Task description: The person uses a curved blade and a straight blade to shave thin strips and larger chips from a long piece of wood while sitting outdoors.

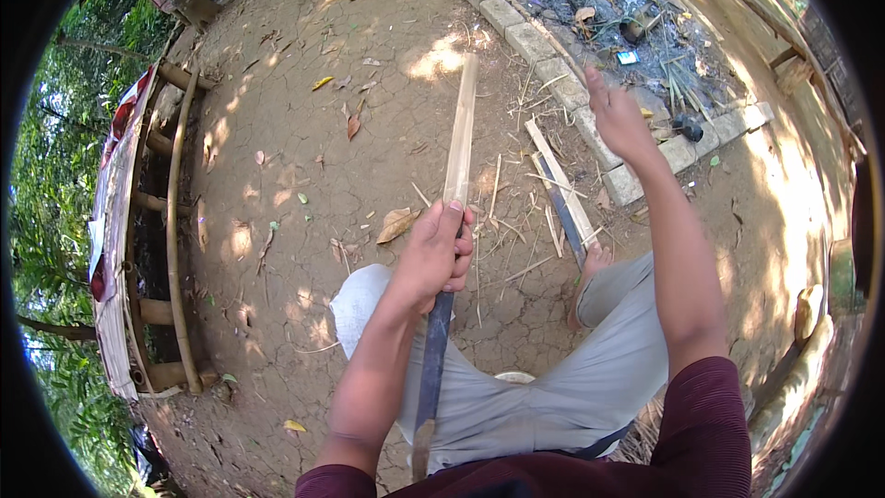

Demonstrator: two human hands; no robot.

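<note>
My left hand [438, 254] is closed around a long flat strip of split wood, perhaps bamboo [461, 129]. Its far part is pale and bare; the dark-faced part runs back past my wrist toward my body. My right hand [619, 120] is raised out ahead to the right, apart from the strip, with fingers stretched forward and no held thing visible. Between my feet and the fire pit lies a pale split strip [558, 175] beside a dark one [560, 207]. Thin shavings [498, 184] are scattered around them.
A brick-edged fire pit [525, 41] holding ash and litter is at the far right. A bamboo-railed bench or platform [175, 221] stands to the left. Dry leaves [396, 224] dot the cracked earth floor. Logs [793, 360] lie along the right side.
</note>
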